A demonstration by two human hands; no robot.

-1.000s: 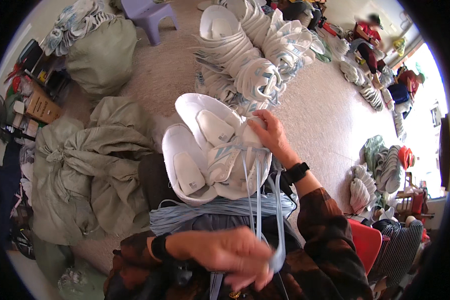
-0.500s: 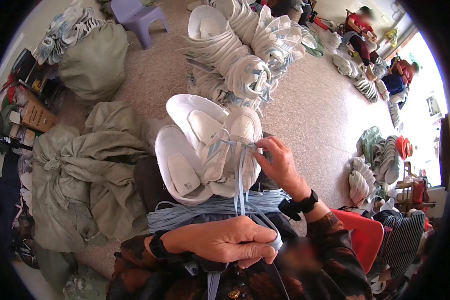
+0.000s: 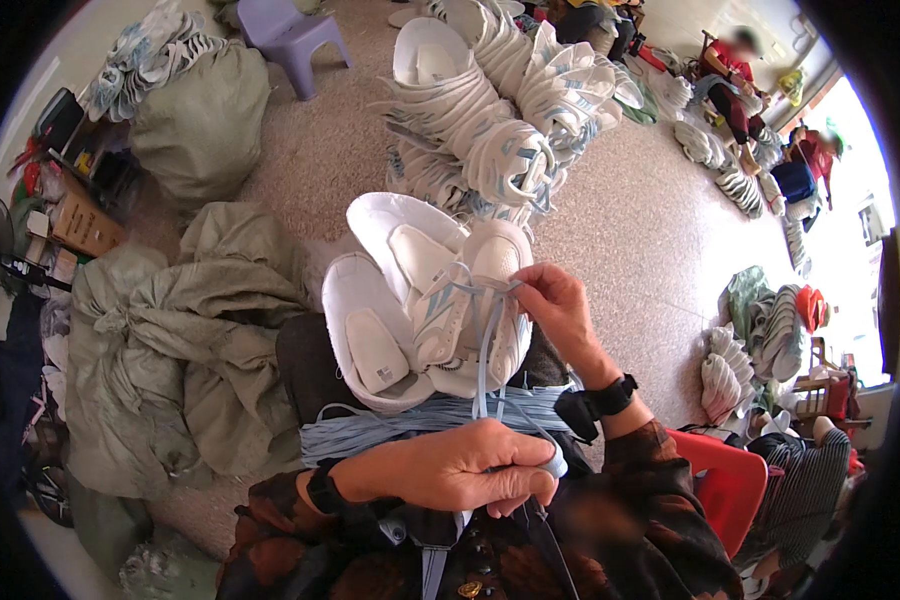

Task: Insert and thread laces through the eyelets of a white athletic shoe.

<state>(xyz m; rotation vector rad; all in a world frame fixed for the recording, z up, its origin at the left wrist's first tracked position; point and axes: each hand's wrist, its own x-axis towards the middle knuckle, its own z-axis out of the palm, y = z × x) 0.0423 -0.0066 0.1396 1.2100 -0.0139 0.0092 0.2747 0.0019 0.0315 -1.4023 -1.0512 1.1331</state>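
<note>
A white shoe upper with pale blue trim (image 3: 500, 262) rests over my lap, toe pointing away, beside two more white uppers (image 3: 370, 335) whose insides face up. Pale blue shoelace (image 3: 484, 365) runs through its eyelets and down toward me. At the upper's right edge, my right hand (image 3: 562, 315) pinches the lace between thumb and forefinger. Close to my body, my left hand (image 3: 460, 468) is closed, with lace leading to its fingers and something light blue at the fingertips. A bundle of loose blue laces (image 3: 345, 435) lies across my lap behind it.
Stacked white uppers (image 3: 460, 110) stand on the floor ahead. Grey-green sacks (image 3: 200, 350) fill the left, with a purple stool (image 3: 295, 45) beyond. A red chair (image 3: 710, 480) is close at right. Other people (image 3: 730, 80) sit far right among more uppers (image 3: 770, 325).
The whole view has shifted slightly, so the scene sits a little further right. Both hands keep their hold on the lace; my left hand has turned slightly.
</note>
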